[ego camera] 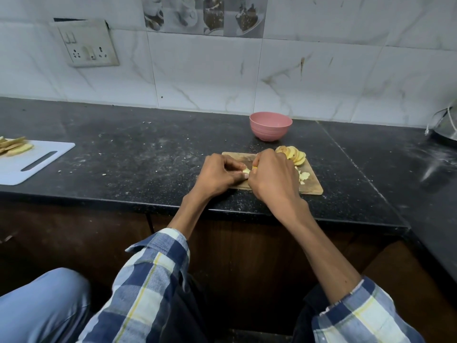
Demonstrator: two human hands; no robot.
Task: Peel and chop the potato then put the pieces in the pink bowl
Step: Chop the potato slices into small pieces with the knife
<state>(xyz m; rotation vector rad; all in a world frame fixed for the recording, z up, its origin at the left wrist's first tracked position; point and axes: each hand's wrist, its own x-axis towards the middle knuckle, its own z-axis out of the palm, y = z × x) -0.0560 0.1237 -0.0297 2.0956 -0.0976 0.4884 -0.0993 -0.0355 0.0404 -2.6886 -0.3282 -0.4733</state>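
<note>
A small wooden cutting board (313, 184) lies near the counter's front edge. My left hand (220, 172) pinches a pale potato piece (246, 171) on the board. My right hand (270, 179) is curled round a tool with a yellow bit (254, 167) showing at the potato; its blade is hidden. Several round potato slices (294, 156) are fanned at the board's far right corner, with small cut bits (304, 176) beside my right hand. The pink bowl (270, 126) stands behind the board and looks empty.
A white plastic cutting board (37, 162) with several brownish slices (13, 146) sits at the left. A metal vessel (447, 125) is at the far right edge. The black counter (148, 154) is dusted with crumbs; a switch panel (86, 44) is on the tiled wall.
</note>
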